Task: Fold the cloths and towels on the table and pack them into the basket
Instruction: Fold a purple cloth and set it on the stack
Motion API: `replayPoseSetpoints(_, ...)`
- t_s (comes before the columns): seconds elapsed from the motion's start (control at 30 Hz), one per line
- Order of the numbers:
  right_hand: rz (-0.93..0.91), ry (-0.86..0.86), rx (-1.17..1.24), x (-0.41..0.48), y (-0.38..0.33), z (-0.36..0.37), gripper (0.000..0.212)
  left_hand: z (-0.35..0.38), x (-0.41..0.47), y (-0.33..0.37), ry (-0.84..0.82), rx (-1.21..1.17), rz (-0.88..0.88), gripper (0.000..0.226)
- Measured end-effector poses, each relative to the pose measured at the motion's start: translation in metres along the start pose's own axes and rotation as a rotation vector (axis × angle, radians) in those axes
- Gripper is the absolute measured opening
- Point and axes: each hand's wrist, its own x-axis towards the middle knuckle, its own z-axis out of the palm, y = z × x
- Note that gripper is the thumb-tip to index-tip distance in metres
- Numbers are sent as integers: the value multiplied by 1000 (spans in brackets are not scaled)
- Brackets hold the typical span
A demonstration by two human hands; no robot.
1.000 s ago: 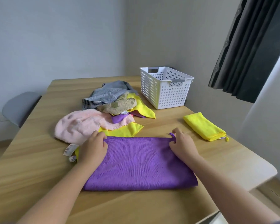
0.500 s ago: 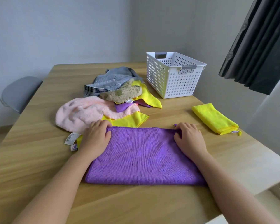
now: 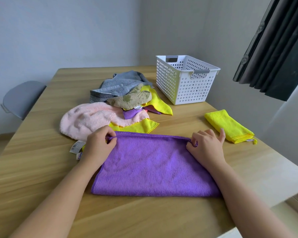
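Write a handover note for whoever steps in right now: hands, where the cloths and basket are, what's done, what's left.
Left hand: pinching the far left corner of the purple cloth.
Right hand: pinching the far right corner of the same cloth.
Purple cloth: lies flat near the table's front edge, apparently folded once already.
Done: one folded yellow cloth lies to the right, not yet packed.
White basket: far right of the table; what shows of its inside looks empty.
Left: finish the purple cloth, fold the pile behind it (pink towel, grey towel, patterned cloth, yellow and purple cloths), then pack everything.
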Motion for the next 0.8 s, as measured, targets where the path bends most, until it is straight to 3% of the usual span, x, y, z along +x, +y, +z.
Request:
replayPoseSetpoints(0.17,51,91,-11,0,3,2,18,-6,2,-2,83,-143,-1,22)
replayPoseSetpoints(0.3,80,214,111,2,7,3,9,-7,3,-3,111,-208,-39,37)
replayPoseSetpoints(0.43,80,267,265,3,9,4,11,-8,3,-2,127,-230,-68,36)
replayPoseSetpoints(0.67,74,297,541,6,7,-3,19,-8,5,0,194,-195,-80,34)
replayPoseSetpoints(0.8,146,180,725,3,8,-9,19,-14,5,1,174,-189,-81,28)
